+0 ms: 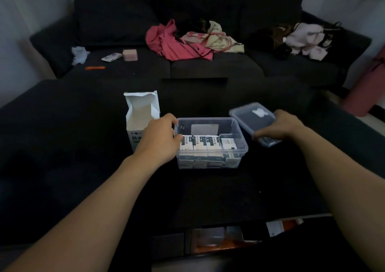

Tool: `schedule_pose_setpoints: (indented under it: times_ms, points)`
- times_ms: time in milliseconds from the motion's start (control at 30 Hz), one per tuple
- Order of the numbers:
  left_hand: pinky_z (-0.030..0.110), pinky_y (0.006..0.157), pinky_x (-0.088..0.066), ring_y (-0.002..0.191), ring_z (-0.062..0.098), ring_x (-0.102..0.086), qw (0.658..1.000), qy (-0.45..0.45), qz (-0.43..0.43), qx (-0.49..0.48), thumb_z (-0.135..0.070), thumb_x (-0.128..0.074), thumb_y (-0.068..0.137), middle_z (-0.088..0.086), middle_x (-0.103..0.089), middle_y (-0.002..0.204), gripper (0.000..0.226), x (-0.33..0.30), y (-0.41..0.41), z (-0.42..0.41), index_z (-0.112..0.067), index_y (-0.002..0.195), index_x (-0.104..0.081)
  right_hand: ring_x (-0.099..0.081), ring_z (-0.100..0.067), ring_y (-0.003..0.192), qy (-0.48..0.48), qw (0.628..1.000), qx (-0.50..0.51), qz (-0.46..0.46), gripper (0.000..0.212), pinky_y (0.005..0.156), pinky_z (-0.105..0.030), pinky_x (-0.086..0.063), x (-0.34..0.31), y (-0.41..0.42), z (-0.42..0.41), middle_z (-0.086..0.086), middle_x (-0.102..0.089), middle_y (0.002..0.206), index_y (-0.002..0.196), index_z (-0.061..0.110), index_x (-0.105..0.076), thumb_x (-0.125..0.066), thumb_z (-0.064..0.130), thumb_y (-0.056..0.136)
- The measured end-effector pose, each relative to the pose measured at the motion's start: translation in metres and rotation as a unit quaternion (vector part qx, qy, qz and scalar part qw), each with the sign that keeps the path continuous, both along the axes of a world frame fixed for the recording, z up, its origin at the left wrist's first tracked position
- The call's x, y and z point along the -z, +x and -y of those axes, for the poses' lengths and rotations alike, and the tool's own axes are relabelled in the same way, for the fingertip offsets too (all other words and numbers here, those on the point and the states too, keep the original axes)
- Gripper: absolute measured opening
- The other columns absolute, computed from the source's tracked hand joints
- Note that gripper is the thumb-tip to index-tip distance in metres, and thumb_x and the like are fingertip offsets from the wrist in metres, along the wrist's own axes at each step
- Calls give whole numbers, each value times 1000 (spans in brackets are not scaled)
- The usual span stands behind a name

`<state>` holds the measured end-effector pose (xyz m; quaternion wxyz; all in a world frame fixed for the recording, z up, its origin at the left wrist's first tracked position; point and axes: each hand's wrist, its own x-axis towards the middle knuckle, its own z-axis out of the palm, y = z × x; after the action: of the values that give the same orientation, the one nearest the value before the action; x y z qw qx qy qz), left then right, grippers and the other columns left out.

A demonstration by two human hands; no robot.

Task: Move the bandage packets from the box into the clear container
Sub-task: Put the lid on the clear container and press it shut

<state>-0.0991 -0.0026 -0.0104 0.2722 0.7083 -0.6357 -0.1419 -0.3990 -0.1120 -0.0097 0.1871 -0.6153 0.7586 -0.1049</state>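
With the bandage packets (206, 144) already filling the clear container (241, 146), the left hand (160, 138) is gripping its rim while the right hand (279, 125) is holding the lid (250, 113), likely needing alignment over the container next.

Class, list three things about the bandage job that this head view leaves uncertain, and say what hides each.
1. Bottom of the open box: left hand covers its lower front.
2. Lid near edge: right hand grips over it.
3. Lower bandage packets: top row and the clear container wall blur them; uncountable.
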Motion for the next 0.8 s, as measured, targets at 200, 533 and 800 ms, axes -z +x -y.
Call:
schedule_pose_setpoints:
  times_ms: [200, 533, 800]
  points:
    - [44, 87, -54, 92, 22, -65, 999, -22, -7, -27, -31, -37, 108, 7, -70, 101, 33, -3, -1, 5, -15, 107, -66, -47, -12, 131, -49, 928, -279, 241, 130, 105, -32, -43, -47, 36, -28, 2, -48, 147, 157, 29, -24, -96, 33, 48]
    - [28, 49, -43, 66, 20, -64, 955, 71, -270, -103, -28, -37, 104, 9, -75, 92, 39, -14, 4, 6, -8, 102, -71, -37, -5, 130, 23, 921, -377, 99, 123, 96, -16, -33, -44, 68, -24, 10, -33, 156, 158, 30, -20, -94, 25, 60]
    - [27, 54, -51, 74, 25, -71, 979, 73, -184, -44, -28, -64, 98, 8, -74, 84, 20, -9, 6, 0, -12, 100, -75, -29, -13, 141, 73, 920, -385, 30, 120, 102, -25, -29, -35, 71, -16, 13, -26, 158, 157, 34, -21, -92, 31, 61]
